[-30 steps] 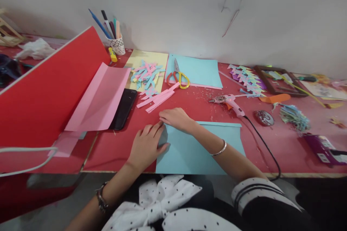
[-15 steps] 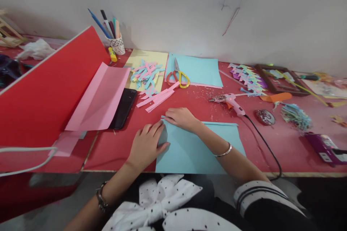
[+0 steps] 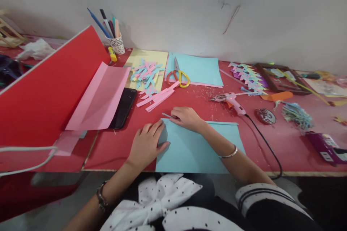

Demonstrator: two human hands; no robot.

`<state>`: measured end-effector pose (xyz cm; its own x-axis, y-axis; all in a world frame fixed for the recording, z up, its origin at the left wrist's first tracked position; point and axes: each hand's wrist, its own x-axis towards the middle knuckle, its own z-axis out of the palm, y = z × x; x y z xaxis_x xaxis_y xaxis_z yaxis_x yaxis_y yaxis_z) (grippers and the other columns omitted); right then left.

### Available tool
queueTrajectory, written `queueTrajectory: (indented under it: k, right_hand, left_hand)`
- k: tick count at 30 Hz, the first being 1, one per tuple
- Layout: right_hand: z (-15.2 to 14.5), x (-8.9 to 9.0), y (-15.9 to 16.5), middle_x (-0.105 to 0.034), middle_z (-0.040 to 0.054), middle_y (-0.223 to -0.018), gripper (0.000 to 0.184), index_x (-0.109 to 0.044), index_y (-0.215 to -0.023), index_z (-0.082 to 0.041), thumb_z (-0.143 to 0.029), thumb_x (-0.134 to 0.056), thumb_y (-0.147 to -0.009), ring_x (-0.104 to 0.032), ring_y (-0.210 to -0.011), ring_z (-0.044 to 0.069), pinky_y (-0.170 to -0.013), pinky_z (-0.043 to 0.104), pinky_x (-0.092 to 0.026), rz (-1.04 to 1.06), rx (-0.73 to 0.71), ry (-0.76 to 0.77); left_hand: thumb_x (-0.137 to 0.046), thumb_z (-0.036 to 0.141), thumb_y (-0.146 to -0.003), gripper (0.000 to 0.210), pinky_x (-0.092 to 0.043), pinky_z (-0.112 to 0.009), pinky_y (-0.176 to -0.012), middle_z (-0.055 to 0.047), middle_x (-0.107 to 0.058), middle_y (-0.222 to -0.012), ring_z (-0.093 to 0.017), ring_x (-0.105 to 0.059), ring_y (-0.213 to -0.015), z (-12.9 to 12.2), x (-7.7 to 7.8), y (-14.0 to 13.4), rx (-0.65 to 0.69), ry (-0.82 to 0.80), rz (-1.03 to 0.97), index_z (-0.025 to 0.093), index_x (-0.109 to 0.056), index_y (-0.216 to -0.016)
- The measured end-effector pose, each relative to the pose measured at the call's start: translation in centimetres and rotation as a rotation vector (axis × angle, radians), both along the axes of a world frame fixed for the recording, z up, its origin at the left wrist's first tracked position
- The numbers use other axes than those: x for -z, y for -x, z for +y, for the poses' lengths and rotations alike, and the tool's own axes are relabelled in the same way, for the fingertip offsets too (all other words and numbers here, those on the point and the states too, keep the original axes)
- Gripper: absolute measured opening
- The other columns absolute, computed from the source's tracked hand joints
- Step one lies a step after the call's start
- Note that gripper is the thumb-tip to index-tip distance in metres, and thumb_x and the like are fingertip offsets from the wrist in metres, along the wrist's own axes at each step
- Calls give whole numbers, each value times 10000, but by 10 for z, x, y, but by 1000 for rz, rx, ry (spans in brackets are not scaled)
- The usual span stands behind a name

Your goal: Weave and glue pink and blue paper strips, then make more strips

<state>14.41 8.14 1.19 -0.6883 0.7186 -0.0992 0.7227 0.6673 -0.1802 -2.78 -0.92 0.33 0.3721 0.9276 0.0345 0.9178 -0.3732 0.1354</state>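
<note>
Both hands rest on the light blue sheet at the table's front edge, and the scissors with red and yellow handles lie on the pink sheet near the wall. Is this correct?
Not quite. In the head view the scissors lie on another light blue sheet near the wall, not a pink one. The left hand and right hand do rest on the front blue sheet.

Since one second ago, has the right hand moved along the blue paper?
Yes. The right hand slid right along the blue paper's top edge, away from the left hand.

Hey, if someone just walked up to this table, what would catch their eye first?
Probably the two hands at the near edge: the left hand lies flat on a blue sheet while the right hand works along its far edge. Next, the big red board leaning at the left, and the scissors on blue paper by the wall.
</note>
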Motion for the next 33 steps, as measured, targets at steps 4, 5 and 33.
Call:
queueTrajectory:
  k: [4, 5, 33]
  right_hand:
    - [-1, 1, -5, -574, 27, -776, 248, -583, -780, -157, -290, -408, -896, -476, -674, 108, -539, 224, -221, 1, -8, 1]
    - [0, 1, -4, -569, 24, -768, 258, -582, -774, -159, -295, -402, -898, -472, -668, 107, -540, 225, -220, 3, -5, 3]
    - [-3, 10, -39, -519, 31, -730, 321, -533, -742, -151, -388, -379, -893, -438, -659, 129, -608, 232, -264, 90, 27, -48]
  left_hand:
    - [-548, 381, -780, 471, -472, -381, -756, -58, -541, -1267, -255, -519, -1011, 0, -1, 0, 0, 9, 8, 163, -527, -1197]
    - [-543, 382, -784, 472, -471, -383, -761, -59, -537, -1271, -256, -519, -1013, 1, -1, 0, 0, 9, 10, 164, -523, -1202]
    - [-543, 374, -787, 472, -468, -368, -774, -47, -543, -1267, -251, -524, -1011, -1, -1, 1, -4, -5, 8, 161, -519, -1207]
